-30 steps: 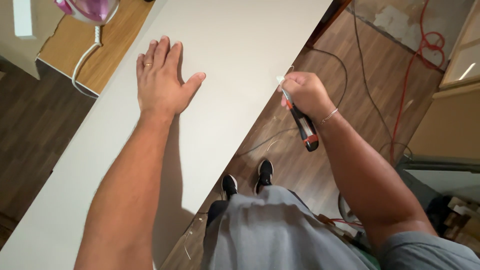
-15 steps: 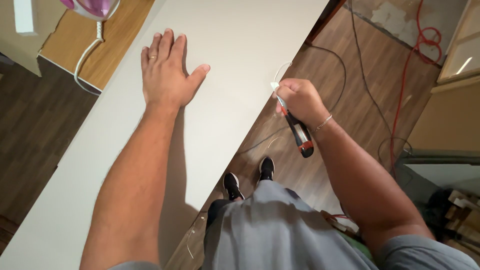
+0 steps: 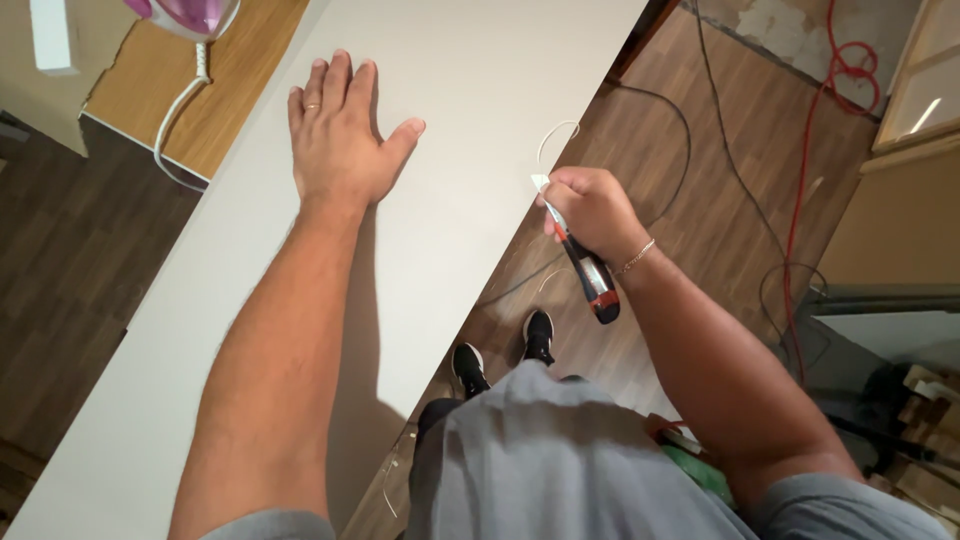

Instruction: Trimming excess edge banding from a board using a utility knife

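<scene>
A long white board [image 3: 470, 130] runs diagonally across the view. My left hand [image 3: 340, 140] lies flat on its top face, fingers spread, a ring on one finger. My right hand [image 3: 590, 210] grips a utility knife [image 3: 588, 272] with a black, red and silver handle; its tip meets the board's right edge, where a thin white strip [image 3: 552, 135] curls off the edge. The blade itself is hidden by my fingers.
A pink and white iron [image 3: 190, 15] with a white cord [image 3: 180, 110] stands on a wooden surface [image 3: 215, 95] at the upper left. Black cables [image 3: 680, 150] and a red cable [image 3: 820, 120] trail over the wooden floor. My black shoes [image 3: 505, 350] show below the board.
My right hand with the knife has slid a little along the board's right edge, and the thin strip curls off more. My left hand stays flat on the board.
</scene>
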